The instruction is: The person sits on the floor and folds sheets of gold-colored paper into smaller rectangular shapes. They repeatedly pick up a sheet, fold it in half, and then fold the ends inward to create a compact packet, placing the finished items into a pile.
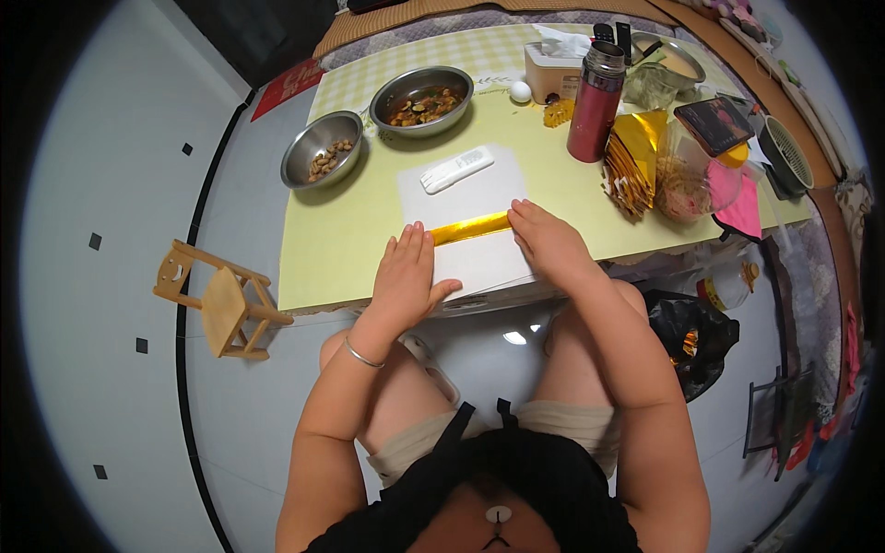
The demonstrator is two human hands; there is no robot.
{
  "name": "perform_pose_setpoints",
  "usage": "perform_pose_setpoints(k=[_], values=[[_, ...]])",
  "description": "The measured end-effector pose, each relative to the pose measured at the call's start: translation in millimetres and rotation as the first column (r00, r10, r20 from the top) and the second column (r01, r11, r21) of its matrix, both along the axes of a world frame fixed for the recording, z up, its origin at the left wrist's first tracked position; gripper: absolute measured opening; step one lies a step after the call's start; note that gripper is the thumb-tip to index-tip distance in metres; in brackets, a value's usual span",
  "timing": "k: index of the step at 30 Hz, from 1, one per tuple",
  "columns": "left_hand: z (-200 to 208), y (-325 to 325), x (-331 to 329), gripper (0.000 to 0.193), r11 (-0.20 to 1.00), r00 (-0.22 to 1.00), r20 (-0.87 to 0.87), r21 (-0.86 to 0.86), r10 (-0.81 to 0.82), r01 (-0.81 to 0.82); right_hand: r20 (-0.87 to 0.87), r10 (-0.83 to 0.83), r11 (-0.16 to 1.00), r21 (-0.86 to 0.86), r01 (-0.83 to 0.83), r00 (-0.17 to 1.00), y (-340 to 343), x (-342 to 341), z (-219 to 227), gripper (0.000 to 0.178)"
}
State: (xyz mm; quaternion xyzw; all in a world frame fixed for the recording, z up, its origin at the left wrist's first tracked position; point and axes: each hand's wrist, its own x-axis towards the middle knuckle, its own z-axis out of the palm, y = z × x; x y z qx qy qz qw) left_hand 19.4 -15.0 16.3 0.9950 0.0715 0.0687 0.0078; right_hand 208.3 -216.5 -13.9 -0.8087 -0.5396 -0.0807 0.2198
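Observation:
A narrow strip of shiny gold foil paper (470, 228) lies across white sheets (493, 264) near the table's front edge. My left hand (406, 272) lies flat at the strip's left end, fingers together and stretched out, thumb spread to the right. At the other end my right hand (551, 241) rests with its fingertips on the foil and fingers extended. Neither hand grips anything. Beyond the strip, on the same paper, sits a slim white object (457, 170) with a rounded end, perhaps a remote control or a plastic case; its kind is unclear.
Metal bowls hold peanuts (322, 152) and cooked food (421, 101) at the far left. Right of the paper stand a red thermos (597, 103), gold foil sheets (634, 157), a clear plastic container (687, 184) and a tissue box (550, 74). A small wooden chair (229, 300) stands left.

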Motion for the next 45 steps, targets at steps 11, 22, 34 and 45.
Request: perform_pose_setpoints(k=[11, 22, 34, 45], values=[[14, 1, 72, 0.015, 0.987, 0.982, 0.112, 0.071, -0.155, 0.147, 0.147, -0.073, 0.997, -0.019, 0.077, 0.986, 17, 1, 22, 0.011], [22, -31, 93, 0.021, 0.975, 0.990, 0.058, 0.190, -0.129, 0.116, 0.097, -0.110, 0.994, 0.018, 0.109, 0.989, 30, 12, 15, 0.012], [7, -12, 81, 0.012, 0.928, 0.995, -0.031, 0.361, -0.091, 0.096, 0.085, -0.126, 0.982, 0.149, 0.113, 0.988, 22, 21, 13, 0.015], [85, 69, 103, 0.015, 0.988, 0.912, 0.382, -0.015, 0.149, -0.155, -0.303, -0.196, 0.930, 0.244, 0.275, 0.932, 24, 15, 8, 0.050]])
